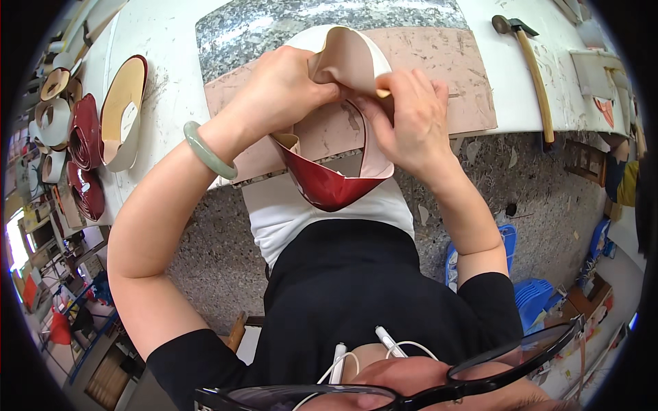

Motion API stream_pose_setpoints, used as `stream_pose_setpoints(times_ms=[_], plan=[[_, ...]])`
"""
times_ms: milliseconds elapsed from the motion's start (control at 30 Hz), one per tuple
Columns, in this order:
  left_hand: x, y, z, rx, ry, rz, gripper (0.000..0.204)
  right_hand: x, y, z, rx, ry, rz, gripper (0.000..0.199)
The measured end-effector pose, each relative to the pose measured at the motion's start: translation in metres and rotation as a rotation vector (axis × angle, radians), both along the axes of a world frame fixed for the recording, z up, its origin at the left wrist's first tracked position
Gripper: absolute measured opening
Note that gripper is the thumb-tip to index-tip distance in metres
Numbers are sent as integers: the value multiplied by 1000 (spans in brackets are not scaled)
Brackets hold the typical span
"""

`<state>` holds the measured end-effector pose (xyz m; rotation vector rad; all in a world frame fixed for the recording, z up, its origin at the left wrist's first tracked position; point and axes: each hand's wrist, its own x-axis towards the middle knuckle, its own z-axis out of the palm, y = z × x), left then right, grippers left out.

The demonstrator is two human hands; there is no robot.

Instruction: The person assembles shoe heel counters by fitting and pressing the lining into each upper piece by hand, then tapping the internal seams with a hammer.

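A shoe upper (pixel 332 188) of glossy dark red leather, with a pale beige lining, is held up above the near edge of the bench. Its pointed red toe faces my body, and the folded-out pale back part (pixel 349 58) stands up between my hands. My left hand (pixel 284 89) pinches the left side of that pale part, thumb pointing inward. On the other side my right hand (pixel 411 116) grips the edge with bent fingers, a small yellowish bit showing at the fingertips. The fingers partly hide where the pieces meet.
Beneath lies a pinkish board (pixel 452 82) on a speckled stone slab (pixel 240 38). A hammer (pixel 531 75) rests at the right. More red uppers (pixel 83 130) and a beige-lined piece (pixel 123 103) stand at the left. Blue plastic stools (pixel 531 301) are on the floor at right.
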<state>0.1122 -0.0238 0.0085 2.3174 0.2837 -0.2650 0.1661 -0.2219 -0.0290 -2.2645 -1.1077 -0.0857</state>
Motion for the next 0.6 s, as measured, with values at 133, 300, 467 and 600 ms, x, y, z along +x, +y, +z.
stream_pose_setpoints(times_ms=[133, 300, 467, 600], plan=[[4, -7, 16, 110, 66, -9, 37, 8, -2, -3, 119, -75, -34, 41], [6, -5, 12, 198, 94, -28, 41, 22, -29, -12, 287, -270, 286, 41], [8, 2, 19, 200, 107, -85, 36, 38, -36, -3, -122, -281, 619, 38], [4, 16, 13, 305, -60, -424, 26, 41, -28, 4, -160, -223, 615, 39]])
